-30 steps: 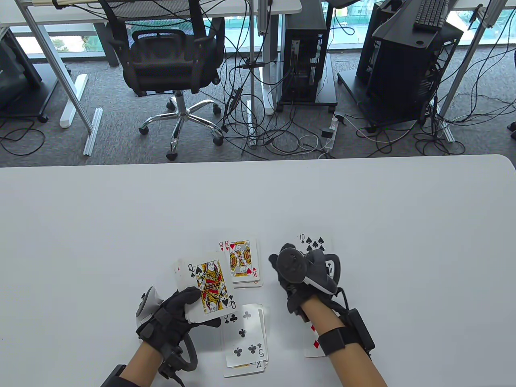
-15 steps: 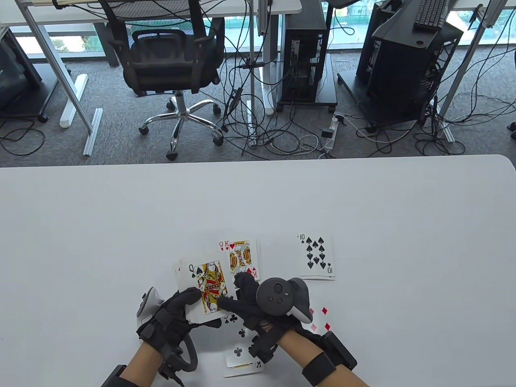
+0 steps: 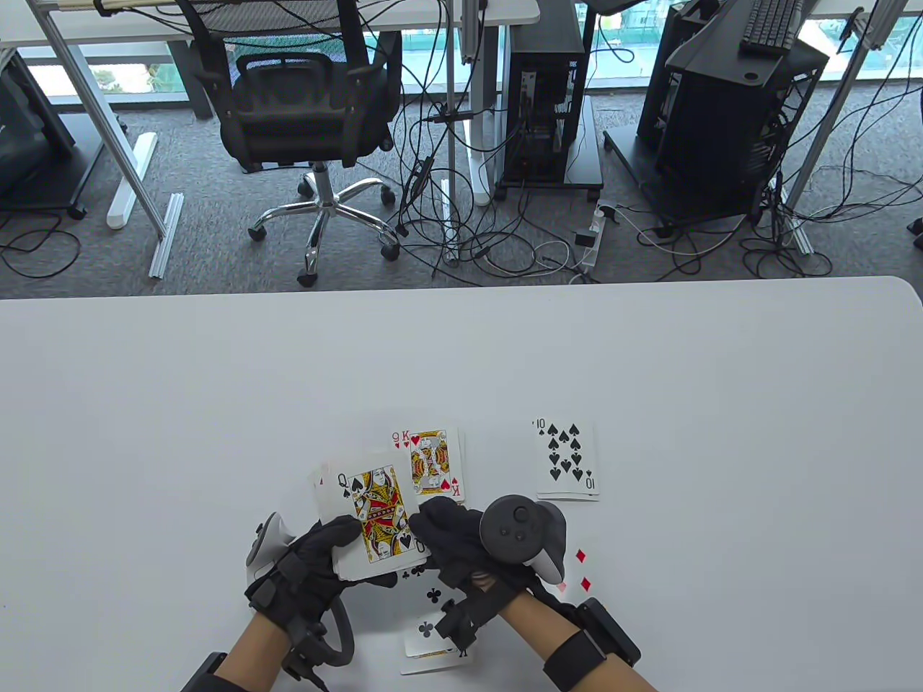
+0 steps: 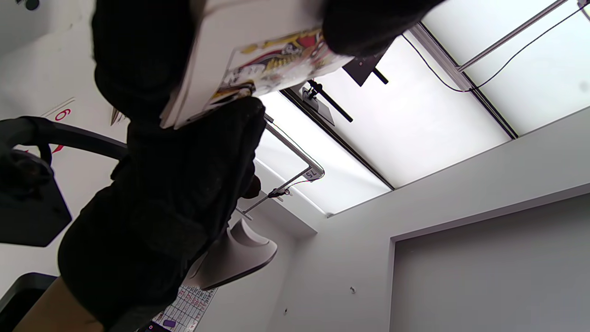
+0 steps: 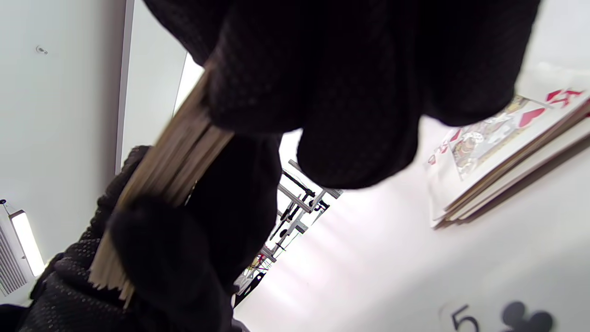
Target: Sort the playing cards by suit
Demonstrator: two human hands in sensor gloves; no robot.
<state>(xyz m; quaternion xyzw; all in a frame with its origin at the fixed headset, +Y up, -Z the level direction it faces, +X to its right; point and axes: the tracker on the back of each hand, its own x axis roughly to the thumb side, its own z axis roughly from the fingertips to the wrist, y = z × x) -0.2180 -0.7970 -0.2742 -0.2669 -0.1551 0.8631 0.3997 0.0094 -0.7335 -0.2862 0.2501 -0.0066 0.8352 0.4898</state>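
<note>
My left hand point(image 3: 328, 559) grips the face-up deck point(image 3: 371, 515) just above the table, thumb on top; the queen of spades is the top card. From the right, my right hand point(image 3: 436, 537) closes its fingers on the queen's lower right edge. The right wrist view has those fingers point(image 5: 359, 138) on the deck's edge point(image 5: 179, 152). On the table lie a hearts pile topped by the king point(image 3: 431, 465), a spades pile topped by the ten point(image 3: 566, 458), a clubs pile point(image 3: 431, 623) showing a five, and diamonds point(image 3: 581, 569) largely hidden under my right hand.
The white table point(image 3: 216, 404) runs wide to the left, right and far side of the piles. Beyond its far edge are an office chair point(image 3: 310, 108), floor cables and computer towers point(image 3: 548, 108).
My right hand left the ten of spades on its pile and swung back left to the deck, where it now holds the queen's edge. The left hand and deck stayed put.
</note>
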